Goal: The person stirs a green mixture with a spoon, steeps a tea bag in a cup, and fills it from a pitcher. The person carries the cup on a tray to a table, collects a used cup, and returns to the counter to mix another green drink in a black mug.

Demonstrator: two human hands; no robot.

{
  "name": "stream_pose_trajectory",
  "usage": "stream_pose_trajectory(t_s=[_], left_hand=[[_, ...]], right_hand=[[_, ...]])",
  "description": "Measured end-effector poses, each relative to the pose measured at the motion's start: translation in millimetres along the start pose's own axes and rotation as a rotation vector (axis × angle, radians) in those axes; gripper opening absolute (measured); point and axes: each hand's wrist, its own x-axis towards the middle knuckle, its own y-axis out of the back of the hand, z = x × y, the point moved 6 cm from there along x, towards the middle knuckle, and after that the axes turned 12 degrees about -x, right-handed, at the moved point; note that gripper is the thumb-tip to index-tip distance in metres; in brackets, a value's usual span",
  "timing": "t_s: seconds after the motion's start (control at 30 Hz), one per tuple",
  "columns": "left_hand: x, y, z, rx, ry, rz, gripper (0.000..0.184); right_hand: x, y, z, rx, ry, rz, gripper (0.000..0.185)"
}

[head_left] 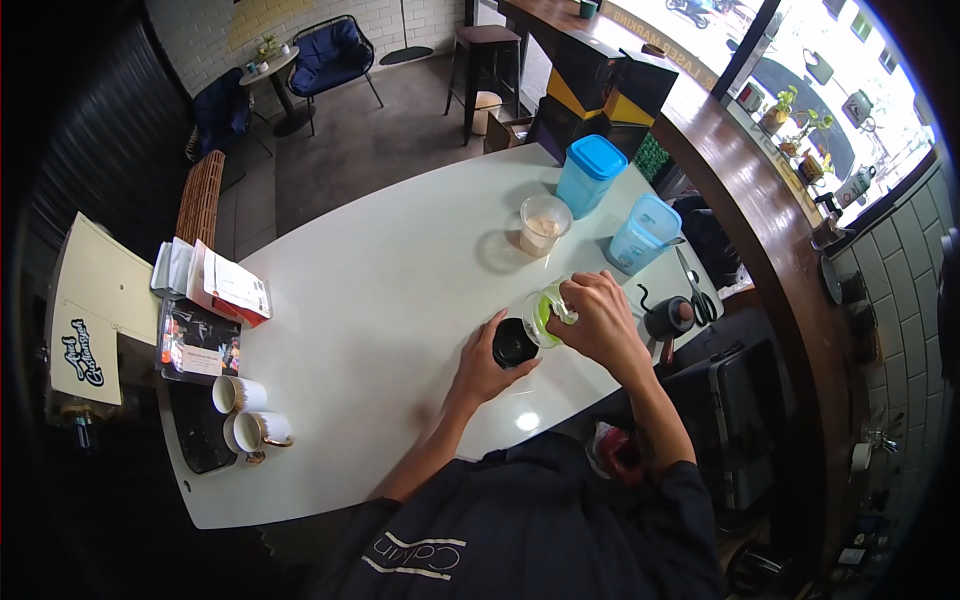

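My left hand (484,366) is wrapped round a black cup (514,344) that rests on the white table (390,300). In my right hand (598,318) is a clear cup (540,318) with something bright green in it. It is tilted, with its rim close beside the black cup's mouth; whether anything flows between them I cannot make out. Beyond my hands stands a clear plastic tub (543,226) with pale contents. To its right are a lidded blue container (591,176) and an open blue container (643,235) with a spoon handle sticking out.
Scissors (704,300) and a small dark gooseneck pitcher (668,318) lie near the table's right edge. White cups (262,431) stand on a dark tray (200,440) at the left, below a stack of cards (228,285). A wooden counter (735,170) runs along the window.
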Motion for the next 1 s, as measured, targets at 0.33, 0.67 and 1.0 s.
stream_pose_trajectory(t_s=[0.33, 0.67, 1.0], left_hand=[[0.2, -1.0, -0.3, -0.003, 0.008, 0.002, 0.09], [0.1, -2.3, -2.6, -0.009, 0.016, -0.003, 0.09], [-0.3, -3.0, -5.1, -0.03, 0.063, -0.014, 0.089]], right_hand=[[3.3, -0.1, -7.4, -0.036, 0.059, -0.026, 0.022], [4.2, -3.4, -9.9, -0.067, 0.084, -0.11, 0.023], [4.8, -5.1, -13.2, -0.072, 0.125, -0.105, 0.022]])
